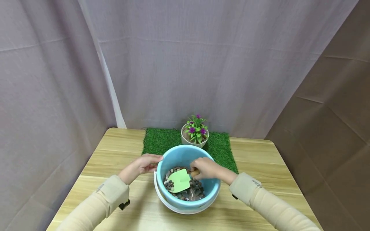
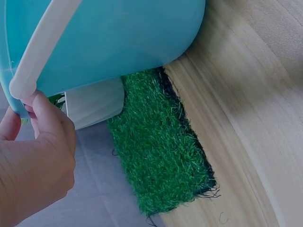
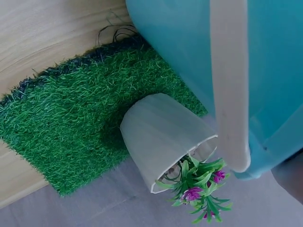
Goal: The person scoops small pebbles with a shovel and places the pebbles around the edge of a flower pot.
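Scooping judged in progress, load not yet lifted out. The green trowel (image 1: pixel 181 181) is held inside the blue bucket (image 1: pixel 180 154), its handle clamped in the right hand (image 1: pixel 206 168) grip; a few pebbles are carried near the blade's tip. The bucket's rim is pinched by the left hand (image 1: pixel 145 163), beside the handle joint. Most pebbles (image 1: pixel 199 190) are left in the bucket. The white pot (image 3: pixel 161 135) is set on the turf mat (image 3: pixel 71 118), plant (image 1: pixel 196 128) already in; its fill level cannot be judged.
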`<state>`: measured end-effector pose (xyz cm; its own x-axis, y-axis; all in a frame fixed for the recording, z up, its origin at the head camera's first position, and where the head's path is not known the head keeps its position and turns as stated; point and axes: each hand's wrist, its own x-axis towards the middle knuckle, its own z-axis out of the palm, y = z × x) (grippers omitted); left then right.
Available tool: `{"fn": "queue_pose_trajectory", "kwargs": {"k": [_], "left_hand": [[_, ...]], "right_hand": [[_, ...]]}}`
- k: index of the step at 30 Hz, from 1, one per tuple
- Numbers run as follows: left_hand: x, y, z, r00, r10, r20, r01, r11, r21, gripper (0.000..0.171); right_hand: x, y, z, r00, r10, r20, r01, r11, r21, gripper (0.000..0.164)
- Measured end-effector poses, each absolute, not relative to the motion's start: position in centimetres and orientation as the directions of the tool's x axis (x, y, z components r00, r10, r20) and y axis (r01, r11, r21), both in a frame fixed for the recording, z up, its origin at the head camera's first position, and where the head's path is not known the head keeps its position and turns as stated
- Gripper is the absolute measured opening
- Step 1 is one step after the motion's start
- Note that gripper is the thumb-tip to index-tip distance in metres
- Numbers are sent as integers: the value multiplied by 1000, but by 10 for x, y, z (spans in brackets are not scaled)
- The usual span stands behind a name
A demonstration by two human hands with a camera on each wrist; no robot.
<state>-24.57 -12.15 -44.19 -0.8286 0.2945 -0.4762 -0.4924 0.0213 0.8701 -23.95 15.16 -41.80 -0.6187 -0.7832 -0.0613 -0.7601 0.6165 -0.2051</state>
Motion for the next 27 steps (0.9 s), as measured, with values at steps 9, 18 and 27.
{"fn": "queue_pose_trajectory", "kwargs": {"k": [9,18,27], "left_hand": [[-246,-122,-444,-828,306,-470,-486,26,873,48],[-246,-121,-442,-826,300,-477,-491,31,870,45],[-246,-121,-442,-824,286,-490,-502,34,864,45]], "right_hand": [[-240,158,-414,-628,-776,-63,-748,624,-228,18],[-241,163,-408,-644,-764,-39,-729,628,-273,18],[-243,165,-405,-666,-744,-57,-692,644,-327,14]]}}
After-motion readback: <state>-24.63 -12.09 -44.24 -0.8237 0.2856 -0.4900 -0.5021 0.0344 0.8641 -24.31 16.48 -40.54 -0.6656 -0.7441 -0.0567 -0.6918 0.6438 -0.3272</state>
